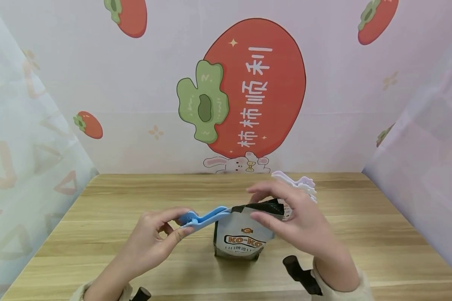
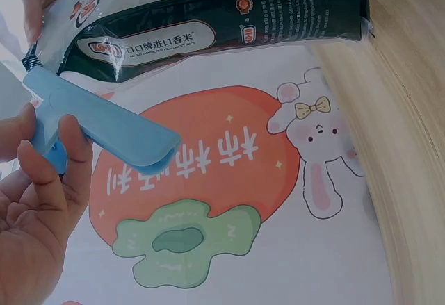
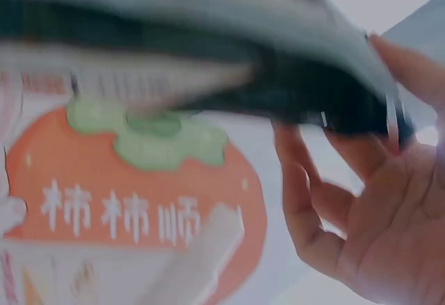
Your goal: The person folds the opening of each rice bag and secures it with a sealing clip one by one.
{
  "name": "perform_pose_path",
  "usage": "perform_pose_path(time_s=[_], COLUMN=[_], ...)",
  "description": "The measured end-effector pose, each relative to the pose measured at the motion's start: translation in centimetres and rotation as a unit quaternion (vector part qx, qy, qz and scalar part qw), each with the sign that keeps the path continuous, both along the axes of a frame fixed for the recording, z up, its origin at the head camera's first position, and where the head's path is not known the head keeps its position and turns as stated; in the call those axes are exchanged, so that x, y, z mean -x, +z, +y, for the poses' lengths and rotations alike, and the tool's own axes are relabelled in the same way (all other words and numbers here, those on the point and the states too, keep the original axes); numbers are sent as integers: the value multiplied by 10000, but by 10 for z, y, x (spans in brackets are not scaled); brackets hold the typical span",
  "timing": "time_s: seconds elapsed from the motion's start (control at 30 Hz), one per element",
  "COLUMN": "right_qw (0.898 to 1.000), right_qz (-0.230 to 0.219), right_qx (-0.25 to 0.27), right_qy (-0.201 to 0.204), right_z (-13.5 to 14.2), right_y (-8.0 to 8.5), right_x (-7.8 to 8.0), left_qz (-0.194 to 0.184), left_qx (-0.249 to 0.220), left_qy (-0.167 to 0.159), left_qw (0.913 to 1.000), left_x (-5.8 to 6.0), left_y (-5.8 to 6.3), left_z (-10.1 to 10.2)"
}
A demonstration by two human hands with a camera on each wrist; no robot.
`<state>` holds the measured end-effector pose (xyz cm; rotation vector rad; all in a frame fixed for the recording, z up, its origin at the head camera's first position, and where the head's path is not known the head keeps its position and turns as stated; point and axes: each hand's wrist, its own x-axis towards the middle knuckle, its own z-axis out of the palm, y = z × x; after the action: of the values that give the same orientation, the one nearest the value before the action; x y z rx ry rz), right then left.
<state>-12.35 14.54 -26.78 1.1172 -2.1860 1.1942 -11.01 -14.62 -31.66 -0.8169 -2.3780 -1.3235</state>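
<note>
A rice bag, grey-white in front with dark green sides and KO-KO lettering, stands upright on the table. My left hand pinches the rear ends of a light blue bag clip between thumb and fingers. The clip's far end meets the left corner of the bag's dark top edge; whether its arms go around the film I cannot tell. At the top right of the bag, my right hand holds the folded edge, thumb in front and fingers behind. In the right wrist view the bag is blurred.
Behind my right hand, a pale purple clip and a white clip lie on the wooden table. Printed cloth walls enclose the back and both sides.
</note>
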Motion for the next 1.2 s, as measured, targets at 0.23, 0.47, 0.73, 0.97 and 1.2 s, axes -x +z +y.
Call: perform_pose_path(time_s=[0.23, 0.47, 0.73, 0.97, 1.2], right_qw=[9987, 9994, 9997, 9992, 9979], right_qz=[181, 62, 113, 269, 472], right_qx=[162, 137, 104, 191, 312], right_qy=[441, 302, 190, 236, 318], right_z=[6, 5, 4, 3, 3], right_y=[-2, -6, -5, -3, -3], right_x=[5, 7, 7, 5, 5], left_qz=[254, 537, 609, 634, 740], left_qx=[-48, -36, -132, -260, -366], left_qy=[-121, -203, -258, -352, -435], left_qw=[9996, 9983, 9977, 9970, 9956], left_x=[3, 6, 7, 9, 10], left_y=[-2, -2, 1, 4, 4], left_z=[-1, 2, 6, 11, 15])
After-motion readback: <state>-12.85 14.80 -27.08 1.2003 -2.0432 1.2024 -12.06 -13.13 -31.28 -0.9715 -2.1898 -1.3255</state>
